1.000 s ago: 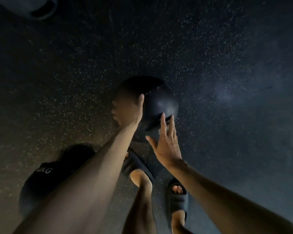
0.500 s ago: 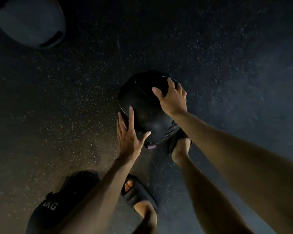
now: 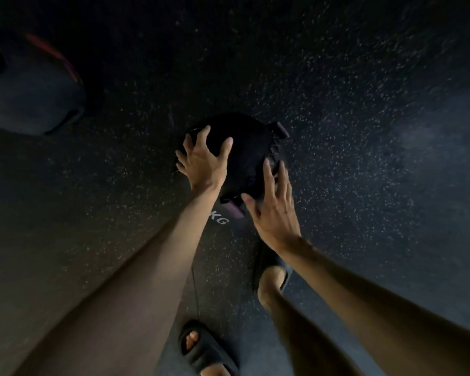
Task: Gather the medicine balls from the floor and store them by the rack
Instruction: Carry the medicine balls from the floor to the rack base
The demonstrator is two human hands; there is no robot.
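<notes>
A black medicine ball [image 3: 244, 153] with lacing and a purple tag rests on the dark speckled floor at the centre. My left hand [image 3: 204, 161] lies over its upper left side, fingers curled onto it. My right hand [image 3: 272, 210] is at its lower right edge with fingers straight and spread, the tips touching the ball. A second black ball [image 3: 219, 219] marked "KG" lies just in front of the first, mostly hidden behind my left forearm.
A larger grey ball [image 3: 30, 90] with a red stripe lies at the far left. My feet in dark slides stand below the hands, one [image 3: 204, 348] near the bottom edge and one [image 3: 272, 267] under my right wrist. Speckled rubber floor [image 3: 364, 131] stretches to the right.
My hands have swapped places on the ball: the right hand came off its top and dropped to its lower right, while the left hand moved onto its upper left. The "KG" ball now lies right beside it.
</notes>
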